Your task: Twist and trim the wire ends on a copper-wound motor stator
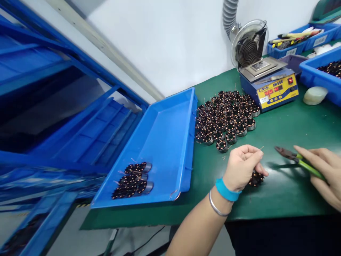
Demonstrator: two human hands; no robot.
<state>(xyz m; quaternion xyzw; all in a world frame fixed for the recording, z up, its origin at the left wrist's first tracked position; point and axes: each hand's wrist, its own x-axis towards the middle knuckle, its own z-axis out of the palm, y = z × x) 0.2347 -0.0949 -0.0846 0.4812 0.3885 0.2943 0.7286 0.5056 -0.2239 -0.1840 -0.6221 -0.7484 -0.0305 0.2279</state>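
My left hand point(243, 165), with a blue band and a silver bracelet at the wrist, is closed near the table's front. Thumb and forefinger pinch a thin copper wire point(261, 148) whose tip sticks out past them. Under the fingers sits a small copper-wound motor stator point(256, 179), partly covered by the hand. To the right, my right hand point(326, 167) grips cutting pliers point(289, 153) with green handles. The pliers' jaws point left toward the left hand, apart from the wire and the stator.
Many more wound stators point(226, 115) stand grouped on the green table point(282, 199). A blue tray point(167, 131) at the left holds several in rows. Behind stand a blue-yellow solder pot point(277, 90), a fume duct point(229, 16), a white lump point(315, 95) and blue bins point(309, 69).
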